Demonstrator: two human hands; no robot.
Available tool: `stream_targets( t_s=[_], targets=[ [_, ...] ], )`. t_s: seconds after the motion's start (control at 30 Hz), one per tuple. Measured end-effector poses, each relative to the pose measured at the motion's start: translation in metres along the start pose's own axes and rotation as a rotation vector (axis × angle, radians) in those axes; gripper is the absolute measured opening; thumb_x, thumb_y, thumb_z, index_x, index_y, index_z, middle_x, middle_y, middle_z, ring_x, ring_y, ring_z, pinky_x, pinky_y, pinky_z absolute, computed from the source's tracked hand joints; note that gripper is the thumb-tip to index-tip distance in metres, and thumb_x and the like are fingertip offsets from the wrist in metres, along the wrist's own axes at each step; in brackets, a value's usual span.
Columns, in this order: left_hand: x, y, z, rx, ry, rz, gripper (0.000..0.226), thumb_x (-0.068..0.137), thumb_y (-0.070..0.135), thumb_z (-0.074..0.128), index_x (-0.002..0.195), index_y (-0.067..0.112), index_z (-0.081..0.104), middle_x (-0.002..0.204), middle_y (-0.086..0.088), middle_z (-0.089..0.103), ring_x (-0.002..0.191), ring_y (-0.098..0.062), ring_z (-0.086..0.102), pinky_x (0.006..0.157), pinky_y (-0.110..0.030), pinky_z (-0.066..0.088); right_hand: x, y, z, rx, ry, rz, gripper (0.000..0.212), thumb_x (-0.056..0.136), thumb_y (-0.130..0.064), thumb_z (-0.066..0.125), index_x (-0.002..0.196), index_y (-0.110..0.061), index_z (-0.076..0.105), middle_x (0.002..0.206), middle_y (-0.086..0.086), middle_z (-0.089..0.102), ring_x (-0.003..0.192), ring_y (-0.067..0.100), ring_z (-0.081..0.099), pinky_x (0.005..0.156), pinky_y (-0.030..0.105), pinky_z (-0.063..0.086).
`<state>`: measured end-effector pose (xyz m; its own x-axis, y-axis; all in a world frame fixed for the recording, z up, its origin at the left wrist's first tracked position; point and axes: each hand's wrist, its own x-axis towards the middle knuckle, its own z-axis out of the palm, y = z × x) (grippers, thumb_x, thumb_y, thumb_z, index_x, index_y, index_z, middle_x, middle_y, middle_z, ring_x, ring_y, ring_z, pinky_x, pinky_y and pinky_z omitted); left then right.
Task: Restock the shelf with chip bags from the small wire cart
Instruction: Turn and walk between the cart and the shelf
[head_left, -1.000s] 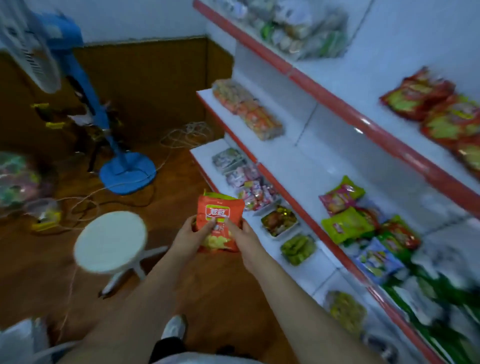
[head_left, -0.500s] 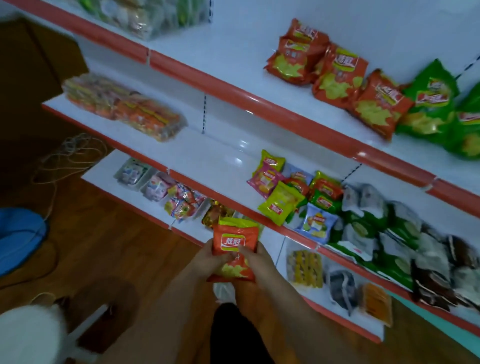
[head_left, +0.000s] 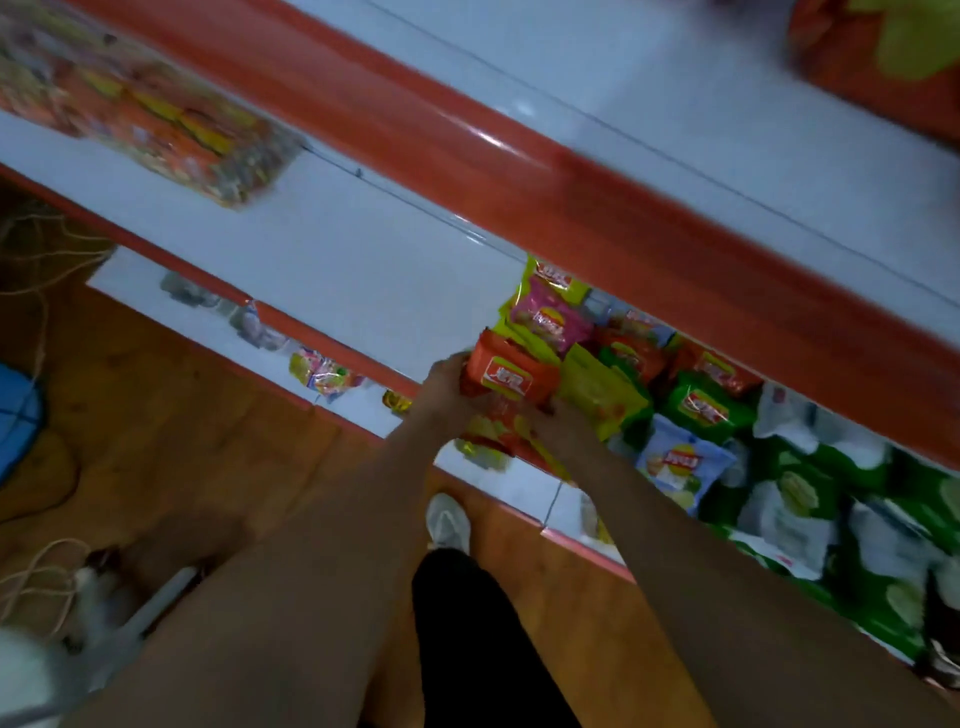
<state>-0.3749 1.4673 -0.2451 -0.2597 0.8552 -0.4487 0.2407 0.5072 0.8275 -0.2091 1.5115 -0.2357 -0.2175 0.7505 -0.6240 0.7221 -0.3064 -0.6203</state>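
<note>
Now we hold the orange chip bag (head_left: 511, 382) between left hand (head_left: 441, 387) and right hand (head_left: 563, 423) | bag at the shelf (head_left: 363, 270) edge, beside the yellow bag (head_left: 602, 395) | placement unfinished | cart unseen, remaining stock unknown

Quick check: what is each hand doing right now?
Left hand: grips the orange chip bag at its left edge.
Right hand: holds the same bag from the right, fingers partly hidden.
</note>
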Motion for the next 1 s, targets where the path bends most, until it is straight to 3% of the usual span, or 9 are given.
stream_targets(
  t_s=[0.13, 0.27, 0.33, 0.4, 0.5, 0.6, 0.67, 0.83, 1.0],
  targets=[
    [0.035, -0.008, 0.013, 0.112, 0.044, 0.001, 0.056, 0.079, 0.027, 0.077, 0.129, 0.015, 0.056, 0.113, 0.000, 0.063, 0.098, -0.015, 0.060, 0.078, -0.024, 0.043, 0.025, 0.021, -0.014, -0.157, 0.074, 0.022, 0.031, 0.096, -0.031, 0.055, 0.112, -0.005, 0.061, 0.107, 0.018, 0.066, 0.101, 0.032, 0.061, 0.086, 0.038, 0.044],
    [0.045, -0.004, 0.025, 0.056, 0.087, -0.012, 0.055, 0.081, 0.025, 0.074, 0.131, 0.014, 0.054, 0.118, 0.000, 0.059, 0.101, -0.014, 0.057, 0.084, -0.025, 0.043, 0.028, 0.037, -0.015, -0.170, 0.099, 0.031, 0.029, 0.095, -0.024, 0.055, 0.113, -0.002, 0.061, 0.105, 0.014, 0.062, 0.097, 0.024, 0.054, 0.085, 0.034, 0.040],
    [0.041, -0.006, 0.036, 0.100, 0.019, 0.006, 0.069, 0.077, 0.036, 0.075, 0.136, 0.012, 0.047, 0.129, -0.006, 0.056, 0.114, -0.023, 0.056, 0.097, -0.036, 0.048, 0.025, 0.038, -0.009, -0.141, 0.122, 0.031, 0.030, 0.095, -0.031, 0.056, 0.110, -0.006, 0.064, 0.109, 0.012, 0.067, 0.102, 0.027, 0.059, 0.091, 0.035, 0.043],
    [0.031, -0.011, 0.047, 0.254, -0.056, 0.020, 0.099, 0.078, 0.045, 0.075, 0.152, 0.006, 0.022, 0.152, -0.020, 0.032, 0.139, -0.038, 0.035, 0.113, -0.050, 0.033, 0.020, 0.039, -0.002, -0.144, 0.120, 0.042, 0.033, 0.094, -0.040, 0.055, 0.107, -0.011, 0.063, 0.104, 0.010, 0.069, 0.097, 0.029, 0.062, 0.089, 0.040, 0.047],
    [0.009, -0.008, 0.045, 0.350, -0.036, 0.014, 0.110, 0.083, 0.050, 0.069, 0.154, 0.003, 0.001, 0.161, -0.024, 0.006, 0.150, -0.040, 0.005, 0.119, -0.050, 0.014, 0.009, 0.042, 0.008, -0.156, 0.126, 0.022, 0.040, 0.092, -0.048, 0.050, 0.102, -0.012, 0.063, 0.092, 0.012, 0.070, 0.085, 0.030, 0.064, 0.079, 0.046, 0.052],
    [-0.008, -0.001, 0.025, 0.394, -0.040, -0.015, 0.107, 0.086, 0.051, 0.066, 0.156, 0.009, -0.003, 0.163, -0.018, 0.000, 0.151, -0.037, 0.001, 0.119, -0.050, 0.013, -0.014, 0.029, 0.014, -0.173, 0.136, 0.085, 0.054, 0.092, -0.053, 0.049, 0.125, -0.011, 0.056, 0.119, 0.016, 0.065, 0.103, 0.033, 0.062, 0.089, 0.042, 0.051],
    [-0.019, -0.001, 0.006, 0.391, -0.037, -0.035, 0.105, 0.086, 0.050, 0.067, 0.156, 0.013, -0.003, 0.163, -0.016, 0.002, 0.150, -0.037, 0.007, 0.119, -0.051, 0.018, -0.030, 0.019, 0.020, -0.196, 0.168, 0.112, 0.056, 0.095, -0.044, 0.053, 0.134, -0.005, 0.047, 0.130, 0.016, 0.058, 0.116, 0.037, 0.057, 0.094, 0.040, 0.045],
    [-0.045, -0.018, -0.018, 0.336, -0.015, -0.137, 0.102, 0.069, 0.068, 0.058, 0.147, 0.009, 0.032, 0.139, -0.022, 0.046, 0.127, -0.038, 0.050, 0.103, -0.047, 0.047, -0.053, 0.007, 0.045, -0.126, 0.228, 0.032, 0.036, 0.085, -0.039, 0.063, 0.109, -0.011, 0.060, 0.094, 0.010, 0.068, 0.089, 0.037, 0.067, 0.076, 0.044, 0.056],
    [-0.056, -0.037, -0.002, 0.305, 0.052, -0.027, 0.039, 0.088, 0.017, 0.059, 0.126, 0.012, 0.058, 0.120, -0.014, 0.064, 0.113, -0.031, 0.061, 0.093, -0.041, 0.053, -0.050, 0.012, 0.068, -0.497, 0.267, -0.239, 0.036, 0.091, -0.025, 0.058, 0.123, -0.008, 0.057, 0.118, 0.015, 0.064, 0.112, 0.035, 0.059, 0.091, 0.044, 0.049]
  ],
)
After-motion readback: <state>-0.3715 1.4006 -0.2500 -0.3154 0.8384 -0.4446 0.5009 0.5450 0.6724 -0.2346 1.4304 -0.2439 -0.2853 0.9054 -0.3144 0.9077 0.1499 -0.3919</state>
